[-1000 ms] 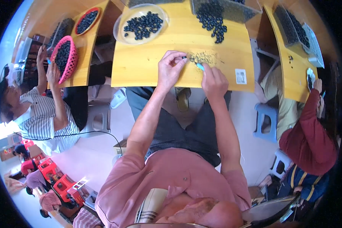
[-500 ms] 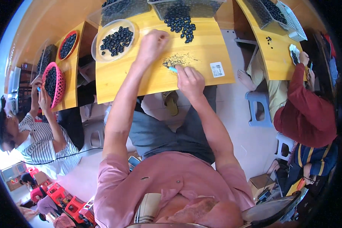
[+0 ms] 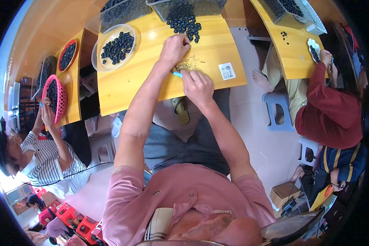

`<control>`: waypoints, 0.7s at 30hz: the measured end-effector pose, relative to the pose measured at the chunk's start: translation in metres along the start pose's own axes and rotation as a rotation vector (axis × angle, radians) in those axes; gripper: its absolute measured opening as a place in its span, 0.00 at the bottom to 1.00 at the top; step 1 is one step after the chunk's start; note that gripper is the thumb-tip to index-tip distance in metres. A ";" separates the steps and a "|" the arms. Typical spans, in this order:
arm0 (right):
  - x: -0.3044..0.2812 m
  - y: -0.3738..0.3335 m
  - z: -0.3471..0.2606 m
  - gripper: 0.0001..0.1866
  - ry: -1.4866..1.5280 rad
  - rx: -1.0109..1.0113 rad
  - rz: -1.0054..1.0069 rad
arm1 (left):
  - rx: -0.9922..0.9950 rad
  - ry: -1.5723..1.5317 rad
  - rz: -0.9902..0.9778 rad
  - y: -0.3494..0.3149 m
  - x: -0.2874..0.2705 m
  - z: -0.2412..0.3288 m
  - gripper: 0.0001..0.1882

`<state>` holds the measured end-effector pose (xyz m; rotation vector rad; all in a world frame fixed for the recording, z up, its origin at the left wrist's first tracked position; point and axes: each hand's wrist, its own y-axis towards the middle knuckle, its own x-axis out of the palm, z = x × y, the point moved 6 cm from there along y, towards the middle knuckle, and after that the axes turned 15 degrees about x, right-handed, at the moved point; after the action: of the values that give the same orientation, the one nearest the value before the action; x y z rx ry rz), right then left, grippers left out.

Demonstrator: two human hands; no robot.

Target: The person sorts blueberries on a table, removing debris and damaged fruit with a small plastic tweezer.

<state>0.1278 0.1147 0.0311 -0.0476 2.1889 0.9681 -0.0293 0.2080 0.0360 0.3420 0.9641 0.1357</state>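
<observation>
My left hand (image 3: pixel 174 50) is over the wooden table, just below a spill of small dark round pieces (image 3: pixel 186 27). Its fingers are curled together, and anything within them is hidden. Closer to me, my right hand (image 3: pixel 198 85) grips a small tool with a light-blue handle (image 3: pixel 177 74), whose end points left. Between and beyond the hands lie scattered brown crumbs (image 3: pixel 192 63). To the left, a round clear plastic dish (image 3: pixel 95 57) contains many more dark pieces.
Clear plastic bins (image 3: pixel 160 11) of dark pieces line the table's far edge. A white printed label (image 3: pixel 226 71) lies at the right. Co-workers sit at side tables; the left one has a pink basket (image 3: pixel 61 102). A blue stool (image 3: pixel 278 110) stands at the right.
My left hand has moved right, closer to the spilled dark pieces. My right hand still holds the blue-handled tool near the crumbs. The whole view has shifted slightly.
</observation>
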 end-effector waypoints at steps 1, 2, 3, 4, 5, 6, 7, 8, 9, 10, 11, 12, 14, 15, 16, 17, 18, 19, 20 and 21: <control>0.000 0.000 -0.001 0.11 -0.002 0.002 0.003 | 0.023 0.033 0.064 -0.005 -0.009 -0.003 0.10; -0.001 0.001 -0.003 0.10 -0.002 0.003 0.004 | 0.016 0.036 0.064 -0.011 -0.015 -0.009 0.10; 0.000 0.002 -0.004 0.10 0.004 0.001 -0.001 | -0.014 -0.015 0.160 -0.019 -0.028 -0.017 0.10; -0.001 0.002 -0.004 0.10 0.006 0.000 0.001 | -0.042 -0.070 0.253 -0.026 -0.040 -0.021 0.11; -0.001 0.001 -0.004 0.10 0.009 -0.003 0.003 | -0.060 -0.147 0.284 -0.035 -0.048 -0.024 0.12; -0.001 0.001 -0.003 0.10 0.012 -0.002 -0.005 | -0.069 -0.147 0.283 -0.044 -0.052 -0.025 0.12; -0.002 0.001 -0.002 0.10 -0.001 0.002 0.000 | -0.196 -0.243 0.311 -0.056 -0.058 -0.025 0.13; -0.003 0.002 -0.002 0.11 -0.013 0.003 0.004 | -0.326 -0.337 0.342 -0.072 -0.060 -0.028 0.13; -0.003 0.002 -0.002 0.11 -0.024 0.006 -0.012 | -0.343 -0.472 0.427 -0.086 -0.057 -0.024 0.12; -0.004 0.003 -0.003 0.11 -0.021 0.003 -0.020 | -0.351 -0.472 0.430 -0.099 -0.055 -0.018 0.12; -0.003 0.002 -0.003 0.10 -0.033 0.006 -0.019 | -0.396 -0.562 0.453 -0.113 -0.049 -0.013 0.12; -0.002 0.002 -0.002 0.10 -0.047 0.010 -0.018 | -0.441 -0.653 0.474 -0.125 -0.043 -0.009 0.12; 0.001 0.001 -0.003 0.09 -0.060 0.003 -0.049 | -0.459 -0.650 0.480 -0.142 -0.034 -0.003 0.11; 0.000 0.001 -0.004 0.10 -0.056 -0.002 -0.032 | -0.435 -0.709 0.493 -0.150 -0.025 -0.003 0.11; -0.001 0.001 -0.005 0.10 -0.054 -0.006 -0.015 | -0.409 -0.770 0.507 -0.153 -0.020 0.000 0.12; 0.000 0.001 -0.006 0.10 -0.054 -0.010 -0.025 | -0.428 -0.796 0.510 -0.156 -0.015 0.002 0.13; 0.000 0.001 -0.006 0.10 -0.058 -0.008 -0.024 | -0.437 -0.799 0.514 -0.158 -0.012 0.002 0.13; 0.001 0.000 -0.005 0.10 -0.063 -0.007 -0.023 | -0.375 -0.779 0.531 -0.157 -0.011 0.004 0.14; 0.002 -0.001 -0.005 0.10 -0.064 -0.009 -0.030 | -0.314 -0.757 0.546 -0.156 -0.011 0.005 0.14; 0.003 -0.001 -0.004 0.13 -0.057 -0.005 -0.043 | -0.324 -0.770 0.509 -0.157 -0.009 0.002 0.16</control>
<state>0.1235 0.1116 0.0307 -0.0683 2.1246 0.9404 -0.0383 0.0579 -0.0102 0.2963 0.0715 0.5726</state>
